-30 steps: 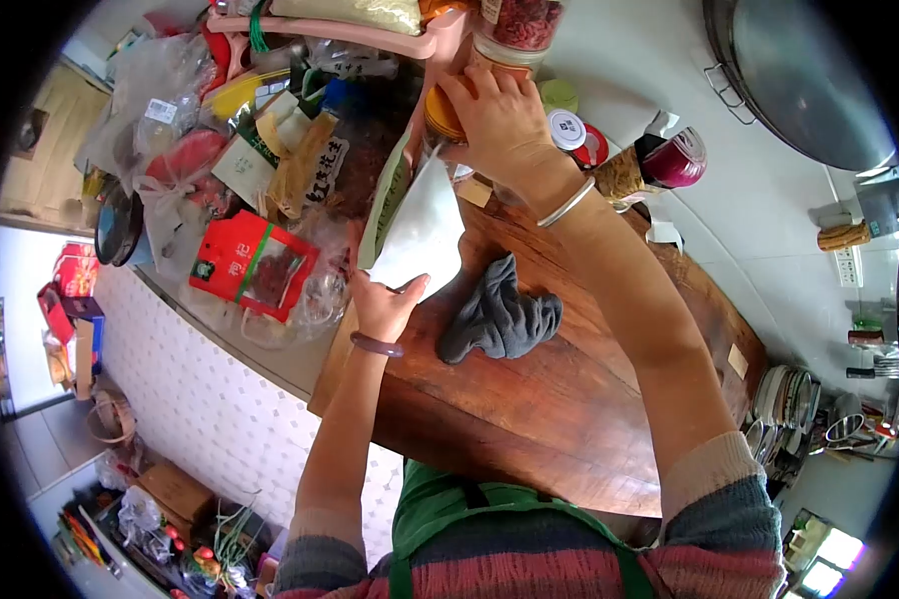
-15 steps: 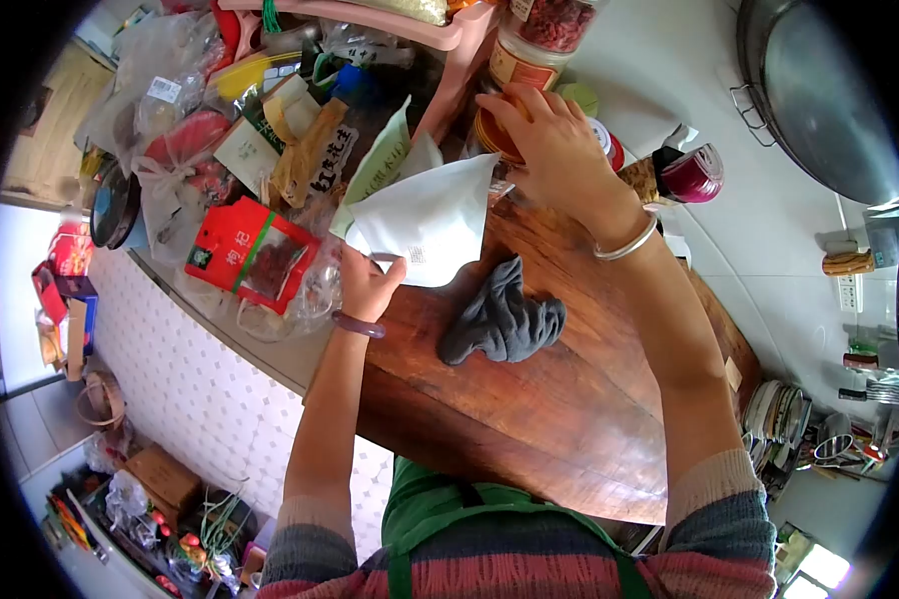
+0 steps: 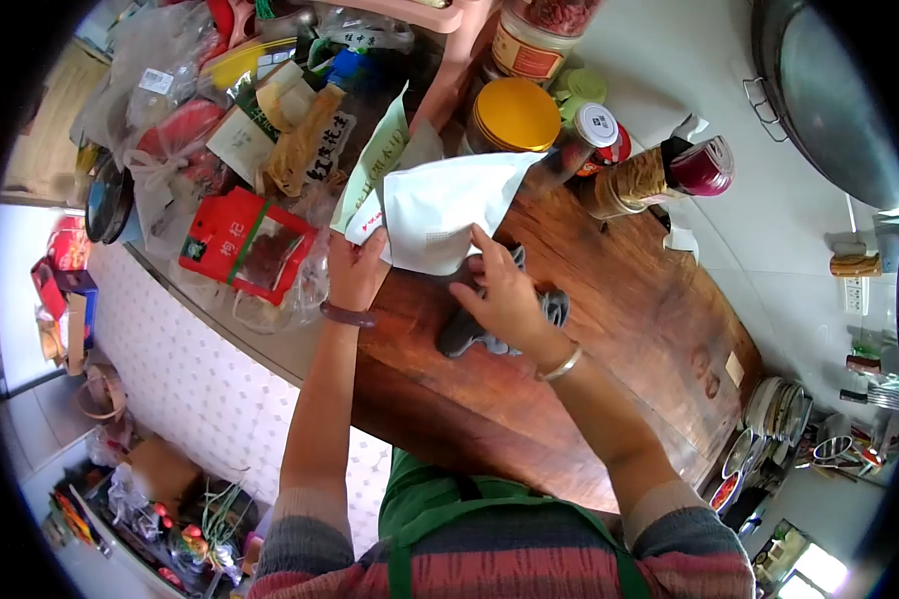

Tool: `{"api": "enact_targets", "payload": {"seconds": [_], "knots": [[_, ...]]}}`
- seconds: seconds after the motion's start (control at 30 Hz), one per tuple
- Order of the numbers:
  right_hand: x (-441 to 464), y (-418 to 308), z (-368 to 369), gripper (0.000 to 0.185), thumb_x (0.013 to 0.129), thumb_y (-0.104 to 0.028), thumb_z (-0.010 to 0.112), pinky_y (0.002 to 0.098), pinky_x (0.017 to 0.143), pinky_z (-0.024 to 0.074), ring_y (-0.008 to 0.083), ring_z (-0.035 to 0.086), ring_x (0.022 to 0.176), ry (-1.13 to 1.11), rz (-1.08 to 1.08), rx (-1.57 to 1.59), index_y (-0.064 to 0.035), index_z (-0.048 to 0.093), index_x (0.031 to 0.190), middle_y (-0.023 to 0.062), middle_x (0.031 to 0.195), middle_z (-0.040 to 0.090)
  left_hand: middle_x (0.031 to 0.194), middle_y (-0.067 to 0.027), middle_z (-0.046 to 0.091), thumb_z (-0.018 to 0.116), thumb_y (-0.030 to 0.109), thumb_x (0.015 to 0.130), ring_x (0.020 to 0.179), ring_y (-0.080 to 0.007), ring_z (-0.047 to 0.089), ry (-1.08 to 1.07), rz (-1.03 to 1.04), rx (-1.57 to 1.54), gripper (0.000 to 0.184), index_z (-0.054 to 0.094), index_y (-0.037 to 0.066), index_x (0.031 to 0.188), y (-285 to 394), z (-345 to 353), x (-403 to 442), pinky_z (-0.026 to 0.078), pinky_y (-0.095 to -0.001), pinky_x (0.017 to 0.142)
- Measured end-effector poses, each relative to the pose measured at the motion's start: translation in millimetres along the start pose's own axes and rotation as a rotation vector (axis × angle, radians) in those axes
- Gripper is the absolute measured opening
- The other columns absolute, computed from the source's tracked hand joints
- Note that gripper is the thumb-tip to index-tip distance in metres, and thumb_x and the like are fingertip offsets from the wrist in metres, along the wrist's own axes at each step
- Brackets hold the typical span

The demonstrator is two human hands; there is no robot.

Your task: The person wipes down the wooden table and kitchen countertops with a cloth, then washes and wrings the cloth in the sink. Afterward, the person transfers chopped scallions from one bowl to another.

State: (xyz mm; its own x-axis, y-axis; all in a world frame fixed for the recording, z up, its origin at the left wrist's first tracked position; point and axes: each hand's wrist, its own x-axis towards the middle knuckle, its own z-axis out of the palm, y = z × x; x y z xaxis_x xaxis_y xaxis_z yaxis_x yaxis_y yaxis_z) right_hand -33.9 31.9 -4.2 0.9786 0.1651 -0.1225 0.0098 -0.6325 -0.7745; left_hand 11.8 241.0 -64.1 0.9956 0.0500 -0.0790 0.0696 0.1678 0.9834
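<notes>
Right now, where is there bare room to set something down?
Mainly the wooden counter between the right forearm, the jars and the plates; a smaller patch lies between gray cloth and green apron. Crowded: left of the left hand, with packets and bags.

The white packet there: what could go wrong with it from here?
The left hand holds the white packet near a lower corner, so it might tip or slip. Its top edge appears close to the yellow-lidded jar and might bump it. The right hand, over the grey cloth, could snag that.
</notes>
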Motion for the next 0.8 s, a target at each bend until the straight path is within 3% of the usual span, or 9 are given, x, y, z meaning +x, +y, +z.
{"api": "enact_targets", "payload": {"seconds": [0.07,0.2,0.33,0.4,0.47,0.53,0.6,0.7,0.8], "knots": [[8.4,12.0,25.1,0.079,0.074,-0.016,0.071,0.0400,0.090,0.0457,0.0384,0.050,0.109,0.128,-0.065,0.112,-0.0014,0.027,0.137,0.0244,0.126,0.041,0.099,-0.0041,0.058,0.054,0.003,0.088,0.078,-0.0082,0.053,-0.008,0.046,0.134,0.028,0.049,-0.001,0.115,-8.6,-7.0,4.2,0.045,-0.0231,0.065],[27.7,0.2,40.9,0.084,0.067,-0.012,0.075,0.0415,0.100,0.0386,0.0399,0.041,0.120,0.181,-0.252,0.077,-0.0061,0.029,0.138,0.0220,0.133,0.036,0.117,-0.0115,0.056,0.050,-0.002,0.089,0.106,-0.0160,0.054,0.010,0.001,-0.238,0.034,0.047,-0.002,0.122,3.0,-2.1,-1.6,0.044,-0.0278,0.090],[44.9,-7.2,46.6,0.084,0.069,-0.017,0.074,0.0430,0.103,0.0325,0.0389,0.039,0.121,0.171,-0.167,0.007,-0.0058,0.028,0.138,0.0218,0.133,0.037,0.120,-0.0112,0.054,0.050,-0.004,0.086,0.106,-0.0173,0.054,-0.029,0.169,0.111,0.038,0.047,-0.001,0.124,11.0,-3.2,-6.7,0.044,-0.0281,0.090],[49.1,-4.5,47.5,0.083,0.070,-0.019,0.074,0.0433,0.104,0.0311,0.0391,0.038,0.121,0.191,-0.105,0.007,-0.0051,0.027,0.137,0.0223,0.134,0.037,0.121,-0.0110,0.053,0.049,-0.005,0.085,0.107,-0.0172,0.054,-0.045,0.049,0.008,0.039,0.047,-0.001,0.124,22.5,2.1,-0.3,0.043,-0.0278,0.091],[51.5,0.0,44.5,0.082,0.071,-0.021,0.074,0.0433,0.104,0.0303,0.0399,0.038,0.120,0.210,-0.006,0.089,-0.0043,0.027,0.137,0.0233,0.134,0.036,0.121,-0.0109,0.053,0.046,-0.005,0.085,0.109,-0.0171,0.052,-0.072,0.140,0.040,0.040,0.047,-0.001,0.125,2.0,1.3,12.2,0.041,-0.0284,0.093],[53.9,6.1,44.4,0.081,0.069,-0.017,0.075,0.0419,0.101,0.0337,0.0394,0.039,0.117,0.292,-0.032,0.113,-0.0023,0.029,0.135,0.0238,0.130,0.036,0.118,-0.0109,0.054,0.042,-0.007,0.084,0.108,-0.0174,0.051,-0.129,0.345,0.319,0.040,0.047,-0.001,0.124,17.5,10.0,19.7,0.040,-0.0286,0.092],[57.8,9.7,43.9,0.080,0.069,-0.015,0.075,0.0410,0.099,0.0356,0.0388,0.040,0.116,0.367,-0.138,0.087,-0.0017,0.030,0.134,0.0234,0.127,0.036,0.117,-0.0107,0.054,0.042,-0.007,0.085,0.107,-0.0175,0.052,-0.133,0.215,0.058,0.039,0.046,-0.002,0.123,18.1,17.7,22.6,0.041,-0.0291,0.092],[58.9,-0.5,47.1,0.076,0.069,-0.010,0.073,0.0399,0.097,0.0388,0.0387,0.041,0.114,0.367,-0.029,0.130,-0.0008,0.033,0.133,0.0223,0.124,0.037,0.117,-0.0109,0.054,0.043,-0.006,0.085,0.104,-0.0173,0.053,-0.123,0.079,-0.181,0.039,0.044,-0.003,0.124,9.3,18.9,23.8,0.041,-0.0296,0.090],[62.9,-3.2,51.9,0.072,0.072,-0.009,0.070,0.0405,0.097,0.0389,0.0404,0.042,0.113,0.418,-0.040,0.152,-0.0008,0.033,0.134,0.0227,0.121,0.038,0.115,-0.0111,0.054,0.046,-0.005,0.086,0.103,-0.0172,0.053,-0.061,0.174,-0.019,0.038,0.043,-0.004,0.123,4.5,14.9,28.9,0.042,-0.0300,0.089]]}}
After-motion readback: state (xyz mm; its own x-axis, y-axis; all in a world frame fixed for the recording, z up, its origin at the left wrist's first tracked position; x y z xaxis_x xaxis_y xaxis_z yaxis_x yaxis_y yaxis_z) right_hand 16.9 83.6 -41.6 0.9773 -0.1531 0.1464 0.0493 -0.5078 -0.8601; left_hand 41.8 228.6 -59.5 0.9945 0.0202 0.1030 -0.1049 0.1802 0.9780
